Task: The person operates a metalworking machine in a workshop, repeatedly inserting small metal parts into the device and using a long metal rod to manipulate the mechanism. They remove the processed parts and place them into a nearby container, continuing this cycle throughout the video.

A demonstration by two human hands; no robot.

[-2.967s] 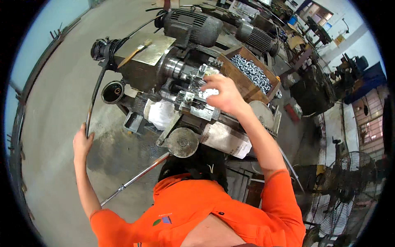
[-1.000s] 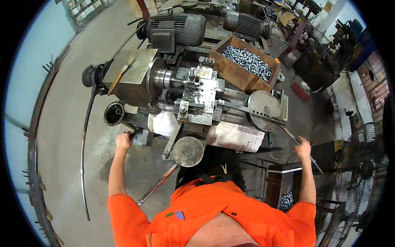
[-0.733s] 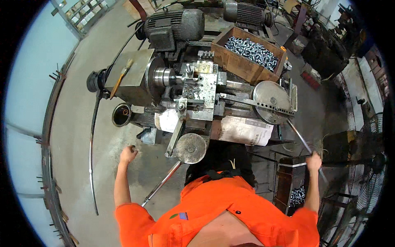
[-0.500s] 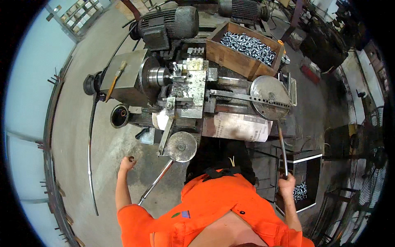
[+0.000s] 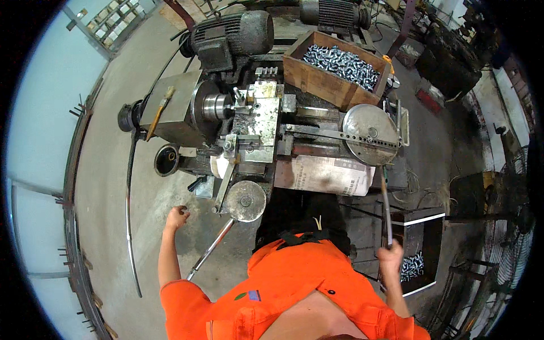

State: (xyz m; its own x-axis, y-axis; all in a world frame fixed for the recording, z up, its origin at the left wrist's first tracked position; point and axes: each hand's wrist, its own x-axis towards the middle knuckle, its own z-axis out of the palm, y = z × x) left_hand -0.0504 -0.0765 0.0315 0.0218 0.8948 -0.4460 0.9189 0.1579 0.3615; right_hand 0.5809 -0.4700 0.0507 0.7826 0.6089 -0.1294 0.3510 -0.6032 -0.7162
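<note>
My right hand (image 5: 390, 255) is closed around the lower end of a long metal lever (image 5: 387, 212). The lever's upper end meets a large round steel disc (image 5: 370, 135) at the right of a small lathe. Out over the floor at the left, my left hand (image 5: 177, 218) has its fingers curled together; anything in them is too small to name. It touches no part of the machine. Between my hands, the greasy lathe carriage (image 5: 263, 122) faces the round chuck (image 5: 215, 107). A smaller disc (image 5: 245, 201) with a second lever (image 5: 211, 249) hangs at its front.
A wooden box (image 5: 317, 85) of shiny metal parts stands behind the carriage. A brush (image 5: 161, 113) lies on the headstock cover (image 5: 178, 96), near a motor (image 5: 232, 37). More parts lie in a dark bin (image 5: 425, 241) beside my right hand. Printed paper (image 5: 323, 174) covers the front ledge.
The carriage and smaller disc have shifted slightly left, toward the chuck. My right hand has moved a little left and down with the lever. My left hand has risen slightly.
</note>
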